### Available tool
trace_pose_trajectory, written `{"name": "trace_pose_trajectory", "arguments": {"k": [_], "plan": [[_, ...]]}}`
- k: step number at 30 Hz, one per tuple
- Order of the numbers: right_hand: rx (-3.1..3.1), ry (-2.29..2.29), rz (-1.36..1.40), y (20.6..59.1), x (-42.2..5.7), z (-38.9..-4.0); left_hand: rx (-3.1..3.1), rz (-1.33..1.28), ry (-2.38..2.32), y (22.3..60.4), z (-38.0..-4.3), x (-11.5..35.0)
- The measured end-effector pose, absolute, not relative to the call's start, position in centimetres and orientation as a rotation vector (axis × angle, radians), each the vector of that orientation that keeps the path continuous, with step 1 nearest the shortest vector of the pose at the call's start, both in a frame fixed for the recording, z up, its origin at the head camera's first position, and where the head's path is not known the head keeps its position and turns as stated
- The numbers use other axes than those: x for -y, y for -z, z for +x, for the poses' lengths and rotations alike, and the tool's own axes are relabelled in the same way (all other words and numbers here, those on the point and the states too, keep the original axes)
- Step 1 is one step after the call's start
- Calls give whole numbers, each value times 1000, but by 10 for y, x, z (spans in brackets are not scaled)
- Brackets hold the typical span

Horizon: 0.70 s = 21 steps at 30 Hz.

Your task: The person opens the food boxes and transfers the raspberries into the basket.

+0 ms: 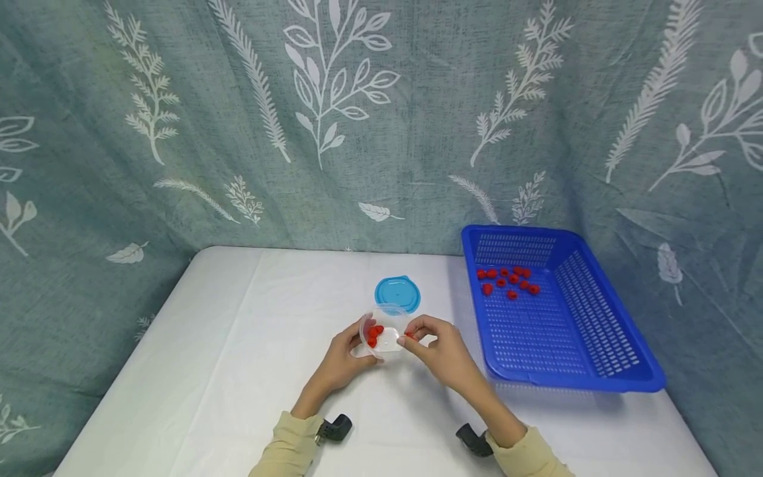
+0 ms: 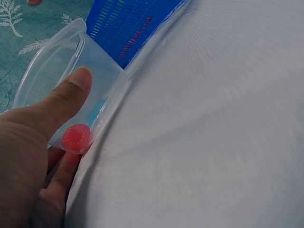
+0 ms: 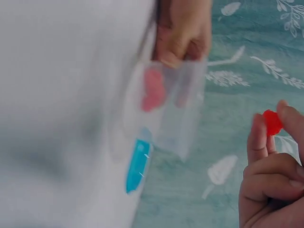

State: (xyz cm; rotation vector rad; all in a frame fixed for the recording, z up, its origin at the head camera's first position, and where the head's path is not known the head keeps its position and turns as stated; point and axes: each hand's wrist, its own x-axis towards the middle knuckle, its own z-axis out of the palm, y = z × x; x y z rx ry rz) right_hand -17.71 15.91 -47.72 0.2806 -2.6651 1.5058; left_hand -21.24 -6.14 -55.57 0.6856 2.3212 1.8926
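Note:
My left hand (image 1: 342,363) grips a clear plastic tub (image 1: 390,340) by its side, thumb on the near wall and fingers around the far side. The tub leans with its mouth toward my right hand, and a few red raspberries (image 1: 373,334) lie at its left. In the left wrist view one raspberry (image 2: 76,137) shows through the wall near the bottom. My right hand (image 1: 444,348) pinches a single raspberry (image 3: 272,123) between thumb and fingertips, right by the tub's rim in the head view.
A round blue lid (image 1: 397,293) lies on the white-covered table (image 1: 268,318) just behind the tub. To the right stands a large blue basket (image 1: 575,382), with several raspberries (image 1: 514,279) toward its back left. A green leaf-patterned curtain (image 1: 417,119) hangs behind the table.

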Motion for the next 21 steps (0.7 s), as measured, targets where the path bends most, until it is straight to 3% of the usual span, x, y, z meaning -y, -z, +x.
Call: {"name": "trace_pose_trajectory", "arguments": {"k": [11,21], "plan": [[2625,-1626,242,430,-211,-174,-2305,636,-1905,550,-210,61],[2564,-1530,165,407,-270,-194,-2286,659,-1897,549,-210,61]]}}
